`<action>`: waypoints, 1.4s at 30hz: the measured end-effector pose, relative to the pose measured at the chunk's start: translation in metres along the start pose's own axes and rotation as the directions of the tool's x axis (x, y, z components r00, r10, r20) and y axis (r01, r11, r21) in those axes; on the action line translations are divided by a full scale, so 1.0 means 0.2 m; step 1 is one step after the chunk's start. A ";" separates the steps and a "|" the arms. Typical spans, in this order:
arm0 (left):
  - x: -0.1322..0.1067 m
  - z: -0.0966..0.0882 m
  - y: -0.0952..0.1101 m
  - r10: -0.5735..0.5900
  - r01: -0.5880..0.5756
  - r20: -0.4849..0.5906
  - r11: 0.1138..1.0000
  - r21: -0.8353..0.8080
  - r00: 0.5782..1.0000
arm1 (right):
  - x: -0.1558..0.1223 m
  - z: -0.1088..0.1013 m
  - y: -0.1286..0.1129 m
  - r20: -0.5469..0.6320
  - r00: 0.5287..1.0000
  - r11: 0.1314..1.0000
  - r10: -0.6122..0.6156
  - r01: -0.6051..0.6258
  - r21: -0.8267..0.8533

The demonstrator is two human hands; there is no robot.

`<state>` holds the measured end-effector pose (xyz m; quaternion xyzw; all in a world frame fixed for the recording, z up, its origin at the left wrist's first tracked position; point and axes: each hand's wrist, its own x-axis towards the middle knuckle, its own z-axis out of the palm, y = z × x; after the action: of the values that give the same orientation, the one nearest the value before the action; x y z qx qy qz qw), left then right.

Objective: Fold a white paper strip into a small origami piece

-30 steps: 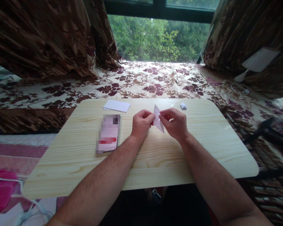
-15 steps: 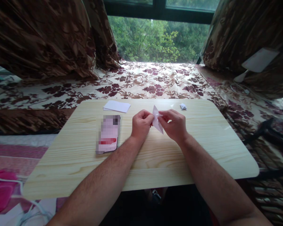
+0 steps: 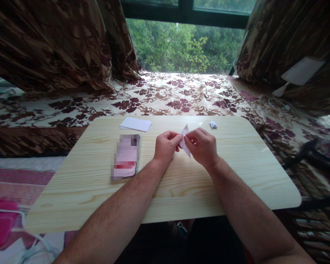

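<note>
A folded white piece of paper with pointed upper and lower ends is held up over the middle of the wooden table. From the left side, my left hand pinches it between thumb and fingers. My right hand is closed on its right side, with thumb and fingertips meeting near the paper's middle. Fingers cover the central folds. Beyond my right hand lies a small folded paper piece. A stack of white paper sheets is at the back left.
A phone, partly blurred out, lies left of my left forearm. Behind the table runs a ledge with floral cloth, with a white lamp at its right. A dark chair stands at the right, and a white cable hangs at lower left.
The folded paper has turned, its upper tip shifting to the right. My left thumb has moved right over the paper's middle, and my right fingertips have drawn in close to it.
</note>
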<state>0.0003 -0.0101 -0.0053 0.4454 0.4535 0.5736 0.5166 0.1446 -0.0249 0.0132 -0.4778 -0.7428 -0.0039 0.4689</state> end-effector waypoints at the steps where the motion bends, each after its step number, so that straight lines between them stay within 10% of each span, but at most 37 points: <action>1: 0.00 0.00 0.00 -0.009 0.009 0.002 1.000 -0.015 1.000 | 0.00 0.00 0.00 0.007 1.000 1.000 -0.008 0.008 -0.006; 31: 0.01 0.00 0.01 -0.042 0.040 -0.009 0.984 -0.175 0.999 | -0.02 0.01 -0.02 0.217 0.961 0.965 -0.171 0.118 0.235; 42: 0.02 0.00 0.00 0.012 -0.023 -0.065 0.986 -0.165 0.998 | -0.03 0.05 -0.05 0.153 0.969 0.891 0.194 -0.239 0.386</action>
<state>-0.0004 -0.0069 -0.0050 0.3864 0.4168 0.6277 0.5320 0.1313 -0.0297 0.0083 -0.4508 -0.6945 0.2272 0.5127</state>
